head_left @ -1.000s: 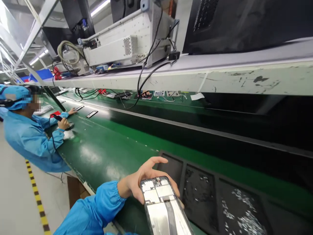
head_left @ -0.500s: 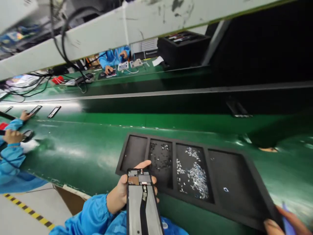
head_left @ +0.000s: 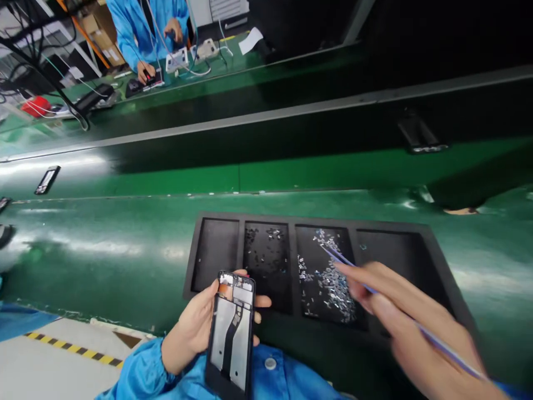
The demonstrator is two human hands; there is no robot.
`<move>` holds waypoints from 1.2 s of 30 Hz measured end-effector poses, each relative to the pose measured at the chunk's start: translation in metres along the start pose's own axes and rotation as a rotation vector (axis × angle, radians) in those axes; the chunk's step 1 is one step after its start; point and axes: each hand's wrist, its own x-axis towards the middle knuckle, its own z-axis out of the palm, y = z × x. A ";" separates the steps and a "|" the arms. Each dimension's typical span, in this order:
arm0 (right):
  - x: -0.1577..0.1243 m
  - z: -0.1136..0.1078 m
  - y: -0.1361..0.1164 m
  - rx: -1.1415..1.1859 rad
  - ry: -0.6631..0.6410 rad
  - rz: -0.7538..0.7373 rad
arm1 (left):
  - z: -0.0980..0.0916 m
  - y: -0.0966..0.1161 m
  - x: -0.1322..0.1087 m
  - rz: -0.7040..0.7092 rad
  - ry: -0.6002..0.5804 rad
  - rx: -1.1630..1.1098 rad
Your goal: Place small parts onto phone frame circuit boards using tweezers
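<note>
My left hand [head_left: 195, 325] grips an opened phone [head_left: 231, 333], its bare back with a black flex cable facing me, just in front of a black tray [head_left: 416, 230]. The tray has several compartments; two middle ones hold small silvery parts [head_left: 328, 283]. My right hand [head_left: 412, 322], blurred by motion, pinches blue tweezers [head_left: 345, 261] whose tip reaches over the compartment with the silvery parts. Both hands are close to the tray's near edge.
The tray lies on a green conveyor belt [head_left: 125, 244]. A phone [head_left: 46, 179] lies far left on the belt, a dark object [head_left: 420, 136] at the upper right. Across the line a person in blue [head_left: 145, 28] works among cables and devices.
The view has swung down and right from the neighbouring worker to the tray. My right hand has come in from the lower right with tweezers over the tray. The phone stays in my left hand.
</note>
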 end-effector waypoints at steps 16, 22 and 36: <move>0.059 0.076 0.043 0.209 -0.040 0.240 | 0.006 0.016 0.003 0.249 0.632 0.393; 0.062 0.065 0.042 0.243 0.114 0.334 | -0.005 0.020 -0.007 0.265 0.809 0.866; 0.059 0.082 0.042 0.008 -0.241 -0.429 | -0.018 0.004 -0.003 0.922 0.529 1.985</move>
